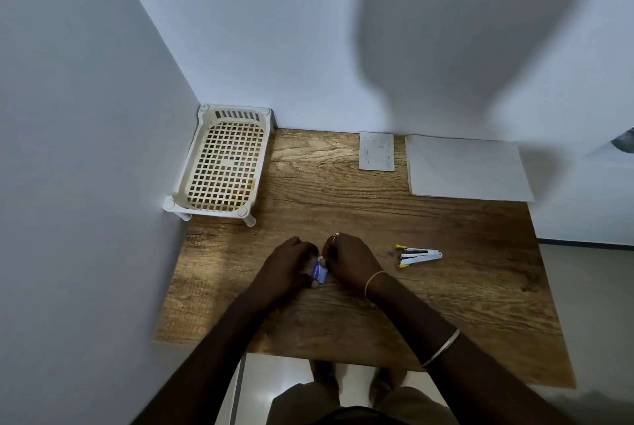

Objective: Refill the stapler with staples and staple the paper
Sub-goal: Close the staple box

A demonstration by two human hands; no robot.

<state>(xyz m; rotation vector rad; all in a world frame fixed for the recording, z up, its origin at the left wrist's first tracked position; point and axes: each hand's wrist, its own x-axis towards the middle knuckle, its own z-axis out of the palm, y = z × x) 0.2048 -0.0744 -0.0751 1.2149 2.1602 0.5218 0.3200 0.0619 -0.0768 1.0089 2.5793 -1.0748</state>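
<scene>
My left hand (288, 266) and right hand (350, 260) pinch the blue staple box (319, 272) between them, likely to open it. The stapler (420, 255) waits near my right hand.

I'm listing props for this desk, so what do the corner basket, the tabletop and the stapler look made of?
Basket: moulded plastic, off-white, matte, judging by its even grid of square holes. Tabletop: brown wood grain, low sheen; solid wood or printed laminate, cannot tell. Stapler: seemingly white and yellow plastic over a dark inner part; too small to confirm.
</scene>
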